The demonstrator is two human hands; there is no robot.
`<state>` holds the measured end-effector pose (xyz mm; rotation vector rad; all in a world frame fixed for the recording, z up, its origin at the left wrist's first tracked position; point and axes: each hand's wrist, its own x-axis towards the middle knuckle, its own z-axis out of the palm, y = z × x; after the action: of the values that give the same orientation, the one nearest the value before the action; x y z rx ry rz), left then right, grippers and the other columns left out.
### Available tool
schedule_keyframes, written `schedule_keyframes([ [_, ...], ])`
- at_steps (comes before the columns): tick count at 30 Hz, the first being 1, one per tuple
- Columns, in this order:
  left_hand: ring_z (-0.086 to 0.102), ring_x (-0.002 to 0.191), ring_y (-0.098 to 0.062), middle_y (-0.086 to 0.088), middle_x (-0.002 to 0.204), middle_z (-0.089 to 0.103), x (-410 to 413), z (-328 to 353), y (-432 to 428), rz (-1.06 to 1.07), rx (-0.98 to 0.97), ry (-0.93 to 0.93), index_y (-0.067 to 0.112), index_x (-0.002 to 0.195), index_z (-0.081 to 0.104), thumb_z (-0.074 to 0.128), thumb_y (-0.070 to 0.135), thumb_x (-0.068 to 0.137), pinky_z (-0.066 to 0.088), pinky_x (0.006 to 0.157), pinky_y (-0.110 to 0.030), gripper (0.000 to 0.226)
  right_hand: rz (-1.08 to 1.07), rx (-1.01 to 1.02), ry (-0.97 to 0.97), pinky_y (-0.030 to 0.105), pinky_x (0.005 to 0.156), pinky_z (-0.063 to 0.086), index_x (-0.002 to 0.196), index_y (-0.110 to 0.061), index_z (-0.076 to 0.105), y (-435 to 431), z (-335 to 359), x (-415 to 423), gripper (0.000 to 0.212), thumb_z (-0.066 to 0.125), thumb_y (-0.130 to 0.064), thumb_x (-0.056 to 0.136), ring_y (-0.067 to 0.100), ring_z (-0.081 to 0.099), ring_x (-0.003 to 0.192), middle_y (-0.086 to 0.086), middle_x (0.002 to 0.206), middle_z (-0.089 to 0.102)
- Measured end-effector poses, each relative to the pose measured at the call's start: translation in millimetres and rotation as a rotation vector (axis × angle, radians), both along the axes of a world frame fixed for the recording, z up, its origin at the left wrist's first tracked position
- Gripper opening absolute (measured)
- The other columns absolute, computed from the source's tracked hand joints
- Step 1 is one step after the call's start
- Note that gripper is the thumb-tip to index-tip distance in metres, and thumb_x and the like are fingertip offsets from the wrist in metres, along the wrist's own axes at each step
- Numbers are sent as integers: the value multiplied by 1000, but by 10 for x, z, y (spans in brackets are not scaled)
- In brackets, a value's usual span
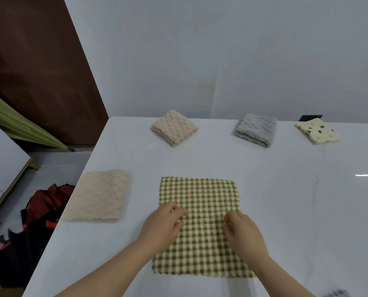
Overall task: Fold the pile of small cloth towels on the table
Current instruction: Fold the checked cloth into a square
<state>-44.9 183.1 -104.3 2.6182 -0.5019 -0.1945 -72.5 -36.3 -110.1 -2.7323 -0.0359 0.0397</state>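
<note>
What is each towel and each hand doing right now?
checked towel: spread flat, under both hands.
fuzzy cream towel: flat, untouched.
beige towel: folded.
grey towel: folded.
spotted yellow towel: folded.
left hand: over checked towel, fingers bent, grip unclear.
right hand: over checked towel, fingers bent, grip unclear.

I see through one wide-angle head camera, looking forward and down across the white table (286,189), close above its near part, facing the far wall (221,50).
</note>
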Motion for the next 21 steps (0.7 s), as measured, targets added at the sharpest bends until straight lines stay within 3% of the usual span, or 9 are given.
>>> schedule_keyframes([
  [2, 44, 95, 0, 10, 120, 47, -206, -28, 31, -40, -41, 19, 26, 123, 53, 45, 26, 95, 40, 82, -14, 29, 30, 23, -3, 16, 57, 33, 84, -25, 40, -30, -22, -173, 11, 44, -18, 91, 7, 43, 71, -15, 74, 44],
  [5, 40, 98, 1, 12, 119, 45, -427, -112, 113, -72, -49, 29, 24, 118, 53, 50, 34, 91, 37, 85, -13, 29, 139, 22, -79, 7, 46, 20, 74, -32, 37, -55, -74, -430, 14, 48, -24, 78, 2, 33, 58, -22, 63, 34],
  [9, 32, 114, 0, 15, 124, 41, -599, -217, 204, -182, 21, 45, 28, 113, 54, 43, 63, 70, 27, 98, -17, 57, 228, -17, -129, 3, 65, 23, 80, -38, 44, -146, -230, -675, 19, 50, -47, 64, 2, 35, 74, -24, 71, 46],
  [11, 23, 121, 3, 18, 131, 33, -665, -287, 256, -229, 63, 55, 33, 119, 50, 43, 65, 68, 21, 105, -21, 61, 246, -59, -150, 6, 66, 27, 86, -39, 49, -171, -275, -734, 29, 50, -54, 61, 2, 38, 82, -21, 80, 53],
  [13, 26, 123, 3, 20, 133, 34, -723, -346, 316, -245, 77, -5, 37, 118, 48, 48, 63, 72, 25, 106, -23, 53, 239, -91, -197, 10, 64, 31, 89, -40, 49, -166, -289, -750, 32, 49, -54, 61, 4, 40, 84, -23, 86, 52],
  [16, 46, 103, 0, 16, 112, 52, -757, -414, 348, -239, 30, -160, 34, 100, 52, 51, 51, 75, 49, 83, -17, 30, 194, -64, -271, 8, 64, 26, 88, -40, 47, -135, -317, -782, 26, 47, -48, 64, 6, 40, 82, -22, 84, 53],
  [18, 49, 84, 0, 14, 96, 53, -749, -428, 309, -229, -30, -237, 27, 89, 55, 66, 31, 72, 50, 67, -14, 20, 164, -74, -330, 8, 60, 25, 87, -38, 46, -108, -339, -794, 22, 46, -44, 65, 8, 41, 81, -18, 78, 58],
  [21, 51, 62, -4, 11, 76, 58, -750, -440, 244, -181, 5, -274, 20, 72, 58, 83, 1, 45, 41, 47, -12, 43, 129, -101, -403, 15, 55, 31, 84, -35, 46, -67, -369, -816, 16, 44, -36, 68, 12, 41, 80, -14, 74, 62],
])
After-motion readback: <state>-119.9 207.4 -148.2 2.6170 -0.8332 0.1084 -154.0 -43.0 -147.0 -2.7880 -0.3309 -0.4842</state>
